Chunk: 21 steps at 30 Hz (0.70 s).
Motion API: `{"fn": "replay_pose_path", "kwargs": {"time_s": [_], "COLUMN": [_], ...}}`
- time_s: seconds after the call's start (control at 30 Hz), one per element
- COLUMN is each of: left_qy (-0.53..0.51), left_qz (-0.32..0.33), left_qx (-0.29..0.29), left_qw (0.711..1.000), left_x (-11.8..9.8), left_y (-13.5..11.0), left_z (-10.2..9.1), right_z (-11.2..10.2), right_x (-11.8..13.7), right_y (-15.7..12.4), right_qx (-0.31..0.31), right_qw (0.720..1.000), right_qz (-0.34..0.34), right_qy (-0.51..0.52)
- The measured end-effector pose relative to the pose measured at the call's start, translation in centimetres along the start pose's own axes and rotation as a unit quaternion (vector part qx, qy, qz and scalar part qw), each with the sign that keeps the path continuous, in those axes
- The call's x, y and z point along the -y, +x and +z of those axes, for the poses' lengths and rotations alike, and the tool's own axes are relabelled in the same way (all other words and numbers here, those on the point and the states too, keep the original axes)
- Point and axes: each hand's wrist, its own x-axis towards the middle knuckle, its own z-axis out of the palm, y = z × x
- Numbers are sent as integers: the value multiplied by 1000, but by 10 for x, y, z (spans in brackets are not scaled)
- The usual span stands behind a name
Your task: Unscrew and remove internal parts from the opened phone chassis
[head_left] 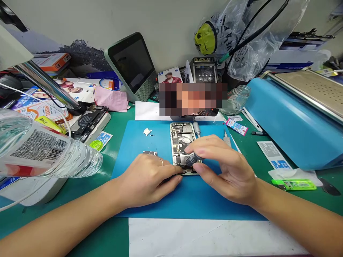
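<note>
An opened phone (175,142) with its inner parts bare lies on a blue mat (150,210). Fingers of my left hand (152,178) are closed at its lower left corner, index finger and thumb near each other. My right hand (230,167) pinches a dark grey screwdriver (191,160) between thumb and fingers, tilted over the lower part of the phone; its tip is hard to make out. Left of the phone are a small metal plate (147,132), tiny screws (152,135) and a dark part (150,153) half behind my left hand. Another grey screwdriver (197,128) lies beside the phone's top right.
At the left, a clear water bottle (40,146) reaches in close to the camera, near another opened phone (88,123). A smart display (131,64) and a glass jar (238,98) stand behind. A blue machine (284,132) and a green lighter (294,184) are at right.
</note>
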Motion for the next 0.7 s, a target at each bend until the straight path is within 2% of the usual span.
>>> {"fn": "replay_pose_path", "kwargs": {"time_s": [0.27,0.7], "left_qy": [3,-5], "left_qz": [2,10], "left_qx": [-2,-11], "left_qw": [1000,1000], "left_x": [1,0], "left_y": [0,-2], "left_z": [0,-1], "right_z": [1,6], "right_x": [-1,2], "right_y": [-3,-3], "right_qx": [15,9], "right_qw": [998,998], "right_qz": [17,17], "right_qy": [51,60]}}
